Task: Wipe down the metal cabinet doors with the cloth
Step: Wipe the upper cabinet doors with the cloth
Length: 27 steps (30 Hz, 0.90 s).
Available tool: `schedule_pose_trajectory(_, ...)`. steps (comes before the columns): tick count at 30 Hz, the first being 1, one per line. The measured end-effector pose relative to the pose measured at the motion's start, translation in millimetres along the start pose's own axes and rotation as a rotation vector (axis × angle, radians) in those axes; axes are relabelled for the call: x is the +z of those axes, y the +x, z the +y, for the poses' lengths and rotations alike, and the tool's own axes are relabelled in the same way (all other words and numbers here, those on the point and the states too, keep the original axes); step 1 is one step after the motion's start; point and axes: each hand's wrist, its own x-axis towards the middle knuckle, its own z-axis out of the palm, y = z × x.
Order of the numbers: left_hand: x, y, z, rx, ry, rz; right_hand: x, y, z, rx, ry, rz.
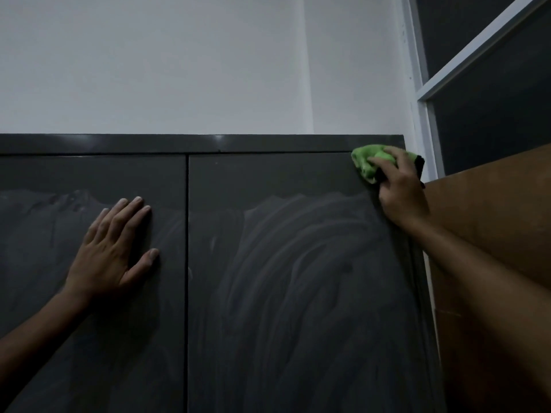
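Two bare forearms reach up from the bottom corners toward a tall dark grey metal cabinet with two closed doors. The left hand (114, 248) lies flat and released, fingers spread, palm pressed against the left door (89, 338) close to the centre seam. The right hand (398, 189) is clenched around a bunched green cloth (365, 162), holding it against the top right corner of the right door (283, 293), touching the cabinet's upper frame (179, 143). Pale curved wipe streaks cover both doors below a darker band along their tops. Just right of the cabinet stands a brown board (492, 234). Beyond are a white wall (179, 61) and a white-framed dark window (492, 84) at far right
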Motion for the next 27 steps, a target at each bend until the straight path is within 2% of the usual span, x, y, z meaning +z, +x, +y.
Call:
schedule_pose_trajectory(3, 0, 0, 1, -0.004, 0.000, -0.001, 11, 17, -25, 0.107, 0.012, 0.045)
schedule_pose_trajectory(7, -1, 0, 2, -0.004, -0.006, -0.007, 3, -40, -15, -0.201, -0.051, -0.145)
schedule_pose_trajectory(8, -1, 0, 2, -0.002, -0.006, -0.007, -4, -47, -3, -0.216, -0.066, -0.170)
schedule_pose_trajectory(12, 1, 0, 1, 0.001, -0.003, -0.001, -7, 3, 15, 0.100, -0.011, -0.025)
schedule_pose_trajectory(14, 2, 0, 0, 0.008, -0.002, 0.011, 1, 15, -1, 0.131, 0.003, -0.020)
schedule_pose_trajectory(19, 1, 1, 0, 0.003, 0.001, 0.010, -6, -49, 10, -0.196, -0.052, -0.169)
schedule_pose_trajectory(21, 2, 0, 1, 0.004, 0.005, 0.012, -17, -34, 23, -0.112, -0.051, -0.140)
schedule_pose_trajectory(24, 2, 1, 1, -0.001, 0.002, 0.015, -10, 24, 20, 0.146, 0.007, -0.008)
schedule_pose_trajectory(26, 2, 1, 1, -0.004, 0.002, 0.010, 0, 34, 6, 0.181, 0.023, 0.013)
schedule_pose_trajectory(27, 1, 1, 1, -0.006, 0.002, 0.008, 4, 26, 2, 0.125, 0.021, -0.009)
